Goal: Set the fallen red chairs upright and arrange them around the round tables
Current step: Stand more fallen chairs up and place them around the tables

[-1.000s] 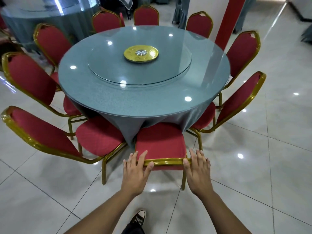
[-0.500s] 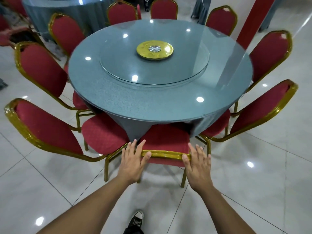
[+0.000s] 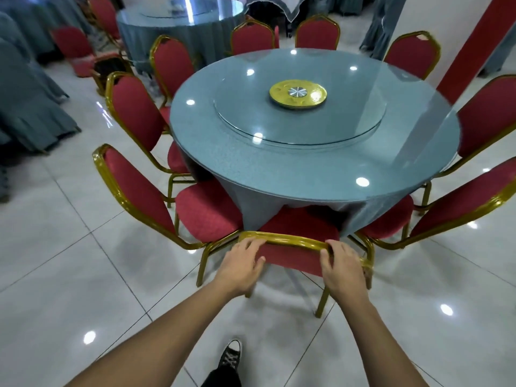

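Note:
A red chair with a gold frame [image 3: 293,254] stands upright right in front of me, its seat tucked under the edge of the round glass-topped table [image 3: 279,169]. My left hand [image 3: 241,261] grips the left end of the backrest's top rail, fingers over the top and thumb on the red pad. My right hand [image 3: 342,268] grips the right end of the same rail the same way. Several more red chairs stand upright around the table, among them one close at the left [image 3: 167,202] and one at the right [image 3: 452,208].
A gold turntable hub [image 3: 297,94] sits on the glass lazy Susan. A second draped round table [image 3: 178,26] stands at the back left, with a tipped red chair [image 3: 92,62] on the floor near it. A red pillar [image 3: 472,43] rises at the back right. My shoe [image 3: 230,357] is on the glossy tiles.
Both hands went from flat against the backrest to curled over its top rail. The view has swung left, bringing the second table and the tipped chair into sight.

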`<state>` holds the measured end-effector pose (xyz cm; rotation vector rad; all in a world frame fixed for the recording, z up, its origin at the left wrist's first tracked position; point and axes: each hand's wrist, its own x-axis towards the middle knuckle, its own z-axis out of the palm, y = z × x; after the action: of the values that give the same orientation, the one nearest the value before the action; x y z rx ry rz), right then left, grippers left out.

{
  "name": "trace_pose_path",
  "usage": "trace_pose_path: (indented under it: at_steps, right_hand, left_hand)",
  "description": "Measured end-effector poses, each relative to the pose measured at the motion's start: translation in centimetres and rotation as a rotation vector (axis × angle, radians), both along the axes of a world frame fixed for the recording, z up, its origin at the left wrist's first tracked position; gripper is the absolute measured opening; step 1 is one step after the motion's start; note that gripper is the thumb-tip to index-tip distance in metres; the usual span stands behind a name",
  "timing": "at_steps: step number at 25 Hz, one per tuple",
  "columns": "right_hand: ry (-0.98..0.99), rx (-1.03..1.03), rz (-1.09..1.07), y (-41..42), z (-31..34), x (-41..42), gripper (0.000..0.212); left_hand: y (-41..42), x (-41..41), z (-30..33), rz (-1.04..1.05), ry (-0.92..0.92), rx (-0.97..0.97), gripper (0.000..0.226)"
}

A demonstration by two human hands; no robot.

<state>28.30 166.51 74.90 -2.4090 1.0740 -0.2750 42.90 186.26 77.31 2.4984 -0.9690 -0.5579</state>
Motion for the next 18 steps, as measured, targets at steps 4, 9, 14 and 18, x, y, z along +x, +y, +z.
trace_pose_path:
  at_steps: [4,9,14,18]
  right_hand:
    - [-0.154,-0.023,0.148,5.2,2.5,2.7,0.032]
    - [-0.227,-0.044,0.345,12.5,5.7,8.1,0.033]
    - [-0.248,-0.068,0.471,20.0,8.4,16.2,0.032]
    - [-0.257,-0.015,0.518,27.0,10.3,24.5,0.032]
  left_hand:
    - [4.8,-0.2,2.4,0.083,-0.038,-0.035,0.043]
    - [11.0,2.1,6.3,0.183,-0.142,-0.134,0.037]
    - [18.6,8.0,8.4,0.289,-0.189,-0.153,0.031]
    - [25.8,15.2,10.4,0.347,-0.199,-0.161,0.028]
